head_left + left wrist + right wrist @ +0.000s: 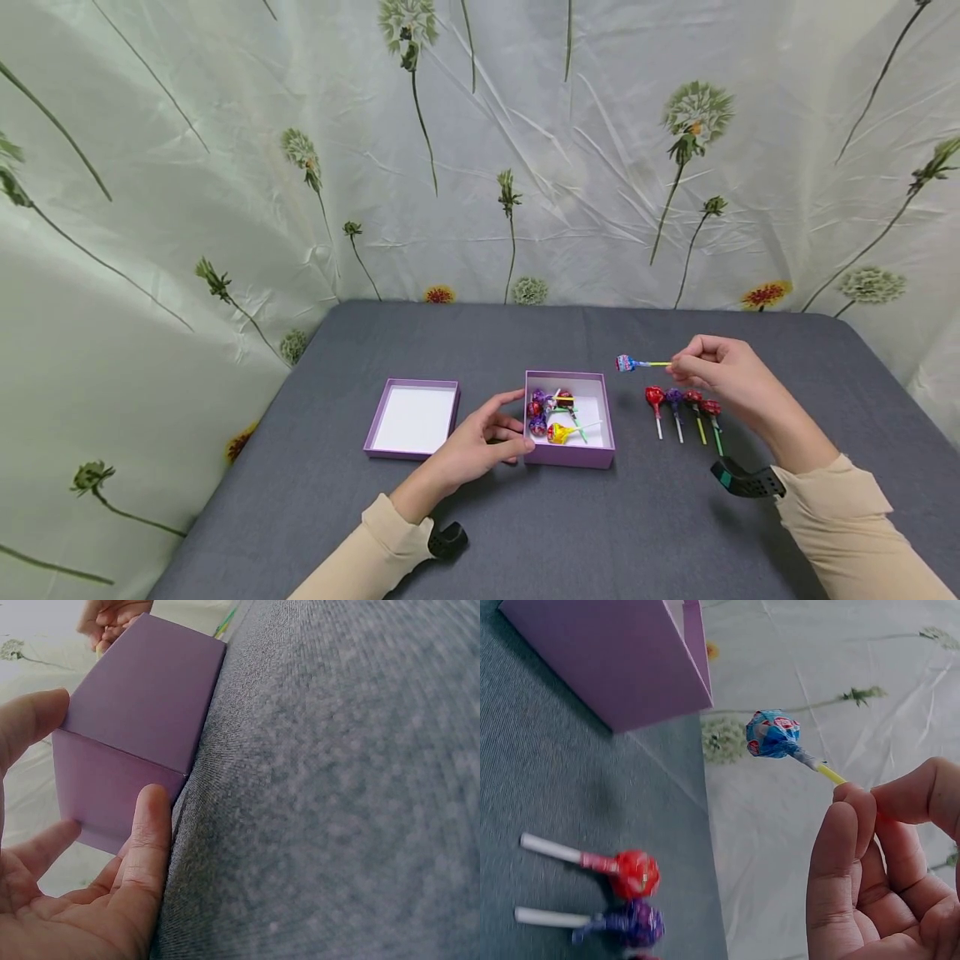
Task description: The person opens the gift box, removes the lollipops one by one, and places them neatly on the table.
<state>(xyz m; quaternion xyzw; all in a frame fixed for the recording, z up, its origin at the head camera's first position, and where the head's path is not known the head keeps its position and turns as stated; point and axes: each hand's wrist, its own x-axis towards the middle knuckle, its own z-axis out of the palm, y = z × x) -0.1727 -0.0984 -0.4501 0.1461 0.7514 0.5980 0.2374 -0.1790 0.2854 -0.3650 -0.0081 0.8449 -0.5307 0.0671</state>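
Between thumb and fingers, my right hand [723, 371] pinches the yellow stick of a blue-wrapped lollipop [626, 363], raised right of the purple box [570, 457]. The lollipop's wrapped head [772, 733] points away from the fingers in the right wrist view. My left hand [476, 442] rests against the box's left side, its fingertips touching the outer walls, as the left wrist view shows up close. Inside the white-lined box lie several lollipops, among them a yellow one [557, 433]. A row of several wrapped lollipops, led by a red one [655, 396], lies below my right hand.
A shallow purple-edged lid [415, 417] lies with its white inside facing up, left of my left hand. The table has a dark grey cloth [480, 342], and a flower-printed white curtain [600, 167] hangs behind it.
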